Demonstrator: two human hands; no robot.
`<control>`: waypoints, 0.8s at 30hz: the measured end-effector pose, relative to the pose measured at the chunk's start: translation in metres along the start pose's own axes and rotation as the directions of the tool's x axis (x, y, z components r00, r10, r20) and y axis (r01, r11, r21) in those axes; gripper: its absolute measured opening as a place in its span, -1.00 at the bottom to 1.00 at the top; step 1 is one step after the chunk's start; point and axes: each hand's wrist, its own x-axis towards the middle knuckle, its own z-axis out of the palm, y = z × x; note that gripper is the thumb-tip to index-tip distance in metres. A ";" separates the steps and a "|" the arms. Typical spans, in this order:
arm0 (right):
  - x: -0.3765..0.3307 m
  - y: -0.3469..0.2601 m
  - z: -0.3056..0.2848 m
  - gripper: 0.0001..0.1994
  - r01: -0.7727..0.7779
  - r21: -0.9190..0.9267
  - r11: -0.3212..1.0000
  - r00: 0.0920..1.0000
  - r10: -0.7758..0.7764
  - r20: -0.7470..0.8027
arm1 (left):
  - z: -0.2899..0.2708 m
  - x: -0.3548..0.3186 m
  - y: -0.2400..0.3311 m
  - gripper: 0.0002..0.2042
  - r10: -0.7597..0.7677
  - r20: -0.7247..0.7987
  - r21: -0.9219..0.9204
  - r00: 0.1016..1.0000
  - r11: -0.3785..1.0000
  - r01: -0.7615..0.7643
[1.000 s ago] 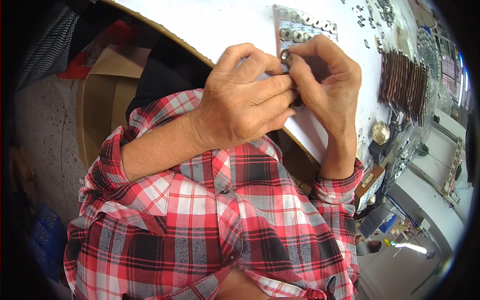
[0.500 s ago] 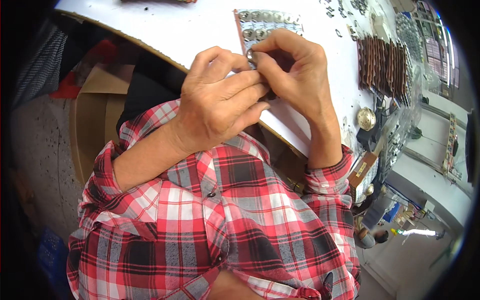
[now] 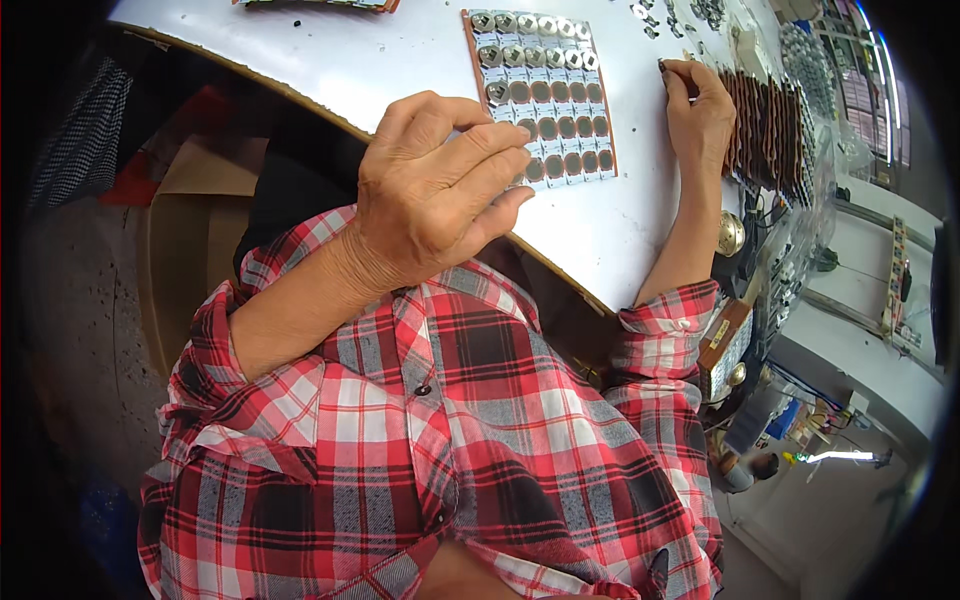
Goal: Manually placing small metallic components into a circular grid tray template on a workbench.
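A panel of small circuit boards [image 3: 612,150] lies on the white table, with rows of round dark pads. Shiny round metal clips [image 3: 537,24] fill its two far rows, and a single clip [image 3: 497,93] sits at the left of the third row. My left hand [image 3: 440,190] is curled over the panel's left near edge, its fingertips above the boards; whatever those fingers hold is hidden. Off to the right of the panel, my right hand [image 3: 703,112] is closed in a pinch, with a tiny dark thing at the fingertips too small to name.
Beyond my right hand stand a stack of brown-edged panels [image 3: 768,130] and loose metal clips [image 3: 708,12]. Another panel [image 3: 340,4] lies at the far left. A round metal object [image 3: 731,233] sits near the table's right side, and a cardboard box [image 3: 190,235] stands below on the left.
My right hand has left the panel's third row and moved right, toward the loose clips. That uncovers the panel and the single clip. My left hand has barely moved.
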 end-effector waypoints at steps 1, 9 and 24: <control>0.001 -0.003 0.001 -0.82 0.004 0.002 1.000 1.000 -0.004 0.002 | 0.000 0.000 0.000 -0.75 0.001 0.001 -0.003 1.000 1.000 -0.001; -0.010 -0.063 -0.025 -0.82 -0.521 0.716 0.464 0.850 0.208 0.484 | -0.004 -0.001 0.001 -0.69 -0.018 0.016 0.004 1.000 1.000 0.018; -0.030 -0.132 -0.029 -0.84 -0.734 0.650 0.195 0.612 -0.223 0.759 | -0.010 0.018 -0.010 -0.87 -0.181 -0.103 -0.196 0.978 0.968 0.158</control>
